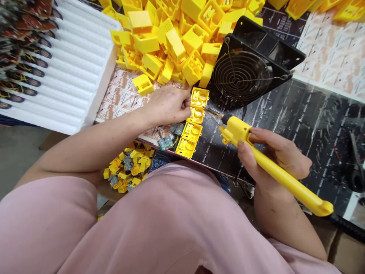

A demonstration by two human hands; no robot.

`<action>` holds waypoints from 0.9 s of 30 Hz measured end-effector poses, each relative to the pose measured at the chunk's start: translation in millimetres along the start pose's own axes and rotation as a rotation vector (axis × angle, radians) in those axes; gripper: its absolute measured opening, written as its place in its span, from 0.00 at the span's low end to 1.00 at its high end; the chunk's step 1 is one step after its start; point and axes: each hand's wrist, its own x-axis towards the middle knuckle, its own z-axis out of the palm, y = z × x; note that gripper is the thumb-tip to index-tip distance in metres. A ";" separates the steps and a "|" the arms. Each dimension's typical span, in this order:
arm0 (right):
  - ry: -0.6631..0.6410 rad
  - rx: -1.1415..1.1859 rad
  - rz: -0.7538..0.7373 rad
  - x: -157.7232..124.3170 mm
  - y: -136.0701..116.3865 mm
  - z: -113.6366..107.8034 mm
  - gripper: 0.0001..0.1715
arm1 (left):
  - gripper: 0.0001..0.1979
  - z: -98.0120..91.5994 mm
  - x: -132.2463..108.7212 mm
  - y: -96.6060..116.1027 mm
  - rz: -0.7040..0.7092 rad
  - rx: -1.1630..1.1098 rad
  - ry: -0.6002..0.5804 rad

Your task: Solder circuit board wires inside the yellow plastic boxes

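Observation:
My right hand point(273, 152) is wrapped round a yellow soldering iron point(288, 179), with its metal tip pointing left at the row of open yellow plastic casings point(191, 131). The tip is over the second casing from the back, beside my left fingers; whether it touches anything there is too small to tell. My left hand point(169, 104) is closed in a pinch at the left edge of that casing. What lies between those fingertips is hidden. Small green circuit boards point(165, 143) with thin wires lie just left of the front casings.
A heap of yellow casings point(171, 45) covers the back. A black fan point(242, 72) with a wire guard stands right of it. At left is a white foam tray point(82, 57) with rows of wired parts. Black-handled scissors point(356, 175) lie far right. Below the edge sit more yellow parts point(128, 167).

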 end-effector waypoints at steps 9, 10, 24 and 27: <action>0.019 0.063 0.063 -7.4 3.6 1.7 0.22 | 0.16 15.8 -10.3 -17.1 0.128 -0.263 0.165; 0.032 0.086 0.048 -7.2 3.3 2.9 0.20 | 0.15 16.5 -9.6 -18.1 0.130 -0.305 0.168; -0.127 0.310 -0.054 19.7 1.4 -0.5 0.12 | 0.10 -2.6 -5.5 -13.8 0.161 -0.089 -0.076; -0.192 0.314 -0.142 29.0 0.9 0.6 0.14 | 0.08 -4.2 -3.2 -10.0 0.168 -0.042 -0.087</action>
